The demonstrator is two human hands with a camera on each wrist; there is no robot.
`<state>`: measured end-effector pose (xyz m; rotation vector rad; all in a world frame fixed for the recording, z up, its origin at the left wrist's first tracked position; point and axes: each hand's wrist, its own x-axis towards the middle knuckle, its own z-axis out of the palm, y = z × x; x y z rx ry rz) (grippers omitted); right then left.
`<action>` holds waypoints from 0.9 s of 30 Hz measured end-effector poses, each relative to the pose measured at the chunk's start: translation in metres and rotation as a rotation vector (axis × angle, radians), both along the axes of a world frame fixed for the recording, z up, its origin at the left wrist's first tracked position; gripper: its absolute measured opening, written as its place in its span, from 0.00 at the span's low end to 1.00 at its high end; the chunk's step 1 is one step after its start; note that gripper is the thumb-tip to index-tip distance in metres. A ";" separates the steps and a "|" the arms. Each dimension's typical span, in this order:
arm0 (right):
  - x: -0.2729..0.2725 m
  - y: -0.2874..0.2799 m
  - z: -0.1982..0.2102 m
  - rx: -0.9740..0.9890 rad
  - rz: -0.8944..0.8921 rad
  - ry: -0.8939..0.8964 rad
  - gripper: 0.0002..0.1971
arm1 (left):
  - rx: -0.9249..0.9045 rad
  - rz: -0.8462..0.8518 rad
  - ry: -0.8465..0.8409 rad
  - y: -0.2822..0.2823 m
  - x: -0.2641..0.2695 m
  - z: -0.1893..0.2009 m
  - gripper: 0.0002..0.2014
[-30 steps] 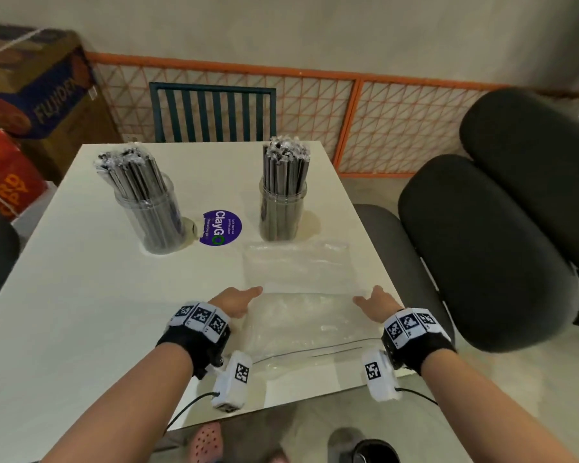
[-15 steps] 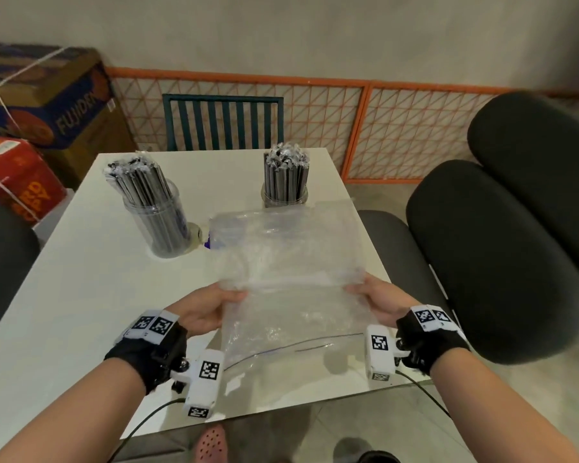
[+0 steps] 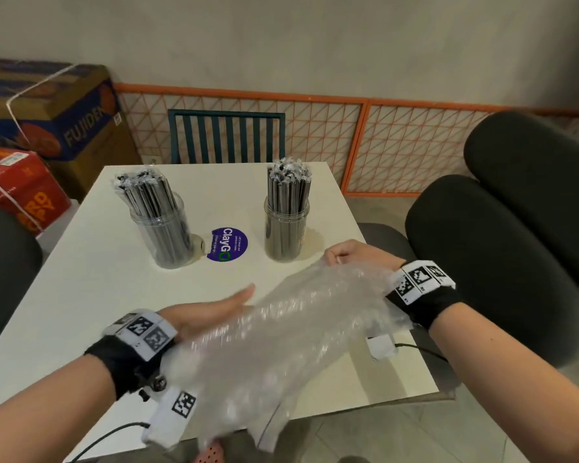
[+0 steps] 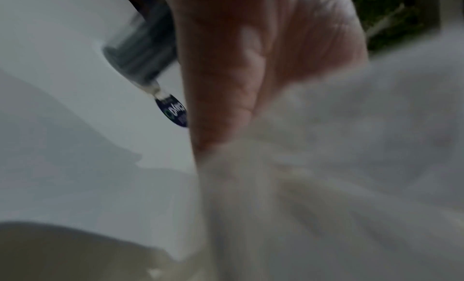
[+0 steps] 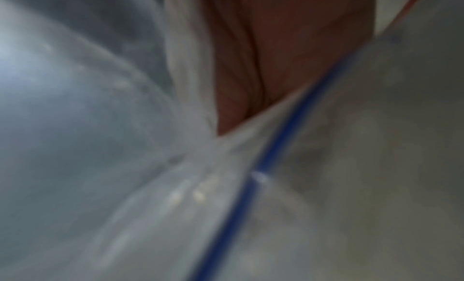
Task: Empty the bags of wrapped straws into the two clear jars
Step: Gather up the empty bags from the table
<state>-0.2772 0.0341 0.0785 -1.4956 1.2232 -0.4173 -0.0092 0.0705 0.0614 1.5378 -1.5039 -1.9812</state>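
Two clear jars stand at the back of the white table [image 3: 81, 312], both packed with upright wrapped straws: the left jar [image 3: 163, 228], also in the left wrist view [image 4: 140, 55], and the right jar [image 3: 286, 228]. A crumpled, empty clear plastic bag [image 3: 281, 335] hangs in the air between my hands. My right hand [image 3: 348, 259] grips its far end with curled fingers; the bag [image 5: 100, 146] and its blue zip line [image 5: 251, 186] fill that wrist view. My left hand [image 3: 221, 305] lies flat against the bag's near part, fingers [image 4: 226, 66] straight, thumb hidden.
A round purple sticker [image 3: 226, 243] lies between the jars. A teal slatted chair [image 3: 226, 135] stands behind the table, before an orange grid fence [image 3: 381, 145]. A black padded chair [image 3: 498, 262] is close on the right. Cardboard boxes [image 3: 47, 111] are stacked at the left.
Both hands lifted the flat bag off the table. The right hand then moved up toward the right jar and bunched the bag, while the left hand's fingers straightened along it.
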 end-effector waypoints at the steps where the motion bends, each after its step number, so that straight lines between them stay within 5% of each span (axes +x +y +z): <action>1: 0.001 -0.001 0.000 -0.020 0.075 0.080 0.14 | -0.034 -0.092 -0.037 0.001 -0.001 -0.001 0.44; 3: 0.014 -0.004 0.010 -0.051 0.090 0.204 0.18 | 0.002 -0.318 -0.006 0.008 -0.012 0.000 0.51; 5: 0.015 -0.004 0.019 -0.160 0.038 0.252 0.15 | 0.038 -0.319 0.000 0.008 -0.022 -0.007 0.48; 8: -0.012 0.005 0.028 -0.259 -0.287 0.313 0.18 | -0.059 -0.016 0.035 -0.002 -0.014 -0.029 0.21; 10: -0.022 0.019 0.036 -0.292 -0.507 0.342 0.26 | -0.146 0.316 0.076 -0.007 -0.007 -0.036 0.17; 14: 0.019 0.052 0.031 -0.158 -0.472 0.289 0.41 | -0.286 0.636 0.112 -0.009 -0.015 -0.032 0.07; 18: 0.064 0.055 -0.006 0.004 -0.381 0.114 0.45 | -0.324 0.532 0.203 0.002 -0.042 -0.021 0.09; 24: 0.054 0.043 -0.026 0.196 -0.379 -0.322 0.32 | -0.081 0.344 0.524 0.008 -0.037 -0.018 0.18; 27: 0.046 0.044 -0.024 0.303 -0.361 -0.603 0.26 | -0.040 0.280 0.558 0.005 -0.025 -0.016 0.20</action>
